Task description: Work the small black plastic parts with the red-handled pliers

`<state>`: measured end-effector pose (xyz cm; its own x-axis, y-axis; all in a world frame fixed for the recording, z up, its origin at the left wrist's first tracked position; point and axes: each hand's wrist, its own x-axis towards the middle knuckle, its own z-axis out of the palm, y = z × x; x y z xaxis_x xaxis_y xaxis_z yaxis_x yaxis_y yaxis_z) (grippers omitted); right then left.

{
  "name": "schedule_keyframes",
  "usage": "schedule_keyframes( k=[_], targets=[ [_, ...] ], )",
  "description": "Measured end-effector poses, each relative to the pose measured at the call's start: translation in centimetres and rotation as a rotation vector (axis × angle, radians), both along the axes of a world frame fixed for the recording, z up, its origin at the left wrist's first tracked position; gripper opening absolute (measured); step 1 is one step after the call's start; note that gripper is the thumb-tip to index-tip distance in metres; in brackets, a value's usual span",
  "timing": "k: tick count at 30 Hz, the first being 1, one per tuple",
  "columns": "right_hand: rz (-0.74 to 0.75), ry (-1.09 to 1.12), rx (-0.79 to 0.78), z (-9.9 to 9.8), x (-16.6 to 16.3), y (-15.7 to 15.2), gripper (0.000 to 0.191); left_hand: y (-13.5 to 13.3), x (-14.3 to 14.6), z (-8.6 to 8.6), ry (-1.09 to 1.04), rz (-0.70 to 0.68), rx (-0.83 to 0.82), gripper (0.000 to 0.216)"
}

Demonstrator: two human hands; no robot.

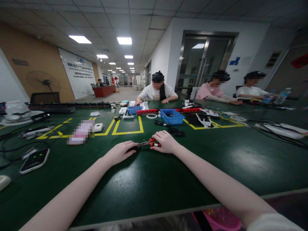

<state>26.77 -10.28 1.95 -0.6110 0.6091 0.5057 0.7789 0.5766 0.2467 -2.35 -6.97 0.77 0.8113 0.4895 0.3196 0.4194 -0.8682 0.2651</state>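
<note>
My right hand [166, 142] is closed on the red-and-black handles of a pair of pliers [145, 143]. Their metal jaws point left, toward my left hand [122, 152]. Between the thumb and fingers of that hand is a small black piece [137, 148], mostly hidden, low over the green table [149, 179]. The jaw tips are at this piece; whether they grip it I cannot tell. Just beyond my right hand lie black cable bundles [176, 132] and a blue bin [172, 116] with dark items inside.
Yellow tape [127, 132] marks rectangles on the table. To the left are a phone [35, 161], a blurred pinkish object [80, 132], a white device [98, 127] and loose cables. A second blue bin [134, 110] stands farther back. Several people sit at the far side.
</note>
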Motion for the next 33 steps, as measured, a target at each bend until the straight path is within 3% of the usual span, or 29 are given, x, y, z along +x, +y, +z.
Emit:
schedule_keyframes(
  k=[7,21,33],
  targets=[
    [0.003,-0.018,0.055,0.12,-0.08,-0.06,0.048,-0.14,0.02,0.23,-0.003,0.001,-0.024,0.038],
    [0.016,0.063,-0.028,0.05,0.09,0.18,0.043,-0.25,0.11,0.34,-0.035,0.004,-0.063,0.04],
    [0.022,-0.009,0.005,0.49,-0.14,0.08,0.043,-0.35,0.23,0.45,-0.032,0.017,-0.047,0.038]
  ],
)
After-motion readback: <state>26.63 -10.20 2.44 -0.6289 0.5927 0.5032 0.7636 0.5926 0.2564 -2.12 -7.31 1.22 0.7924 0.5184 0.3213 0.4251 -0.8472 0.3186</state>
